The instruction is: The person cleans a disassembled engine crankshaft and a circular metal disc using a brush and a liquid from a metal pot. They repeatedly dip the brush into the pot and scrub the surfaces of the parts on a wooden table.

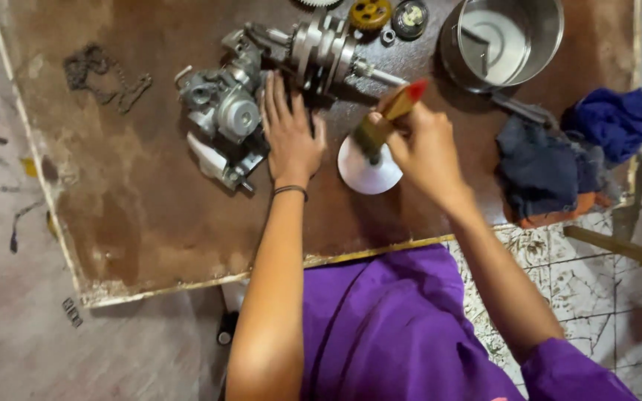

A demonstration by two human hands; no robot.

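Two hands on the engine bench

Your left hand (290,137) lies flat, fingers spread, pressing down on the dark board (135,200) right against the grey engine casting (224,119), and it isn't gripping anything. Your right hand (425,145) is closed around a paintbrush (384,119) with a yellow handle and a red tip, bristles pointing down onto the round silver disc (365,172). That disc sits on the board just beside your left hand, between both hands and mostly under the right one.

Right above your left fingers is the crankshaft assembly (325,48), its shaft sticking out toward the brush. Further back there's a yellow gear (370,12) and a dark round part (410,18) next to it. A steel pot (503,41) stands at the far right of the board, well apart from the disc. Blue and dark rags (559,156) are piled at the right edge, and a loose chain (105,74) lies off to the left.
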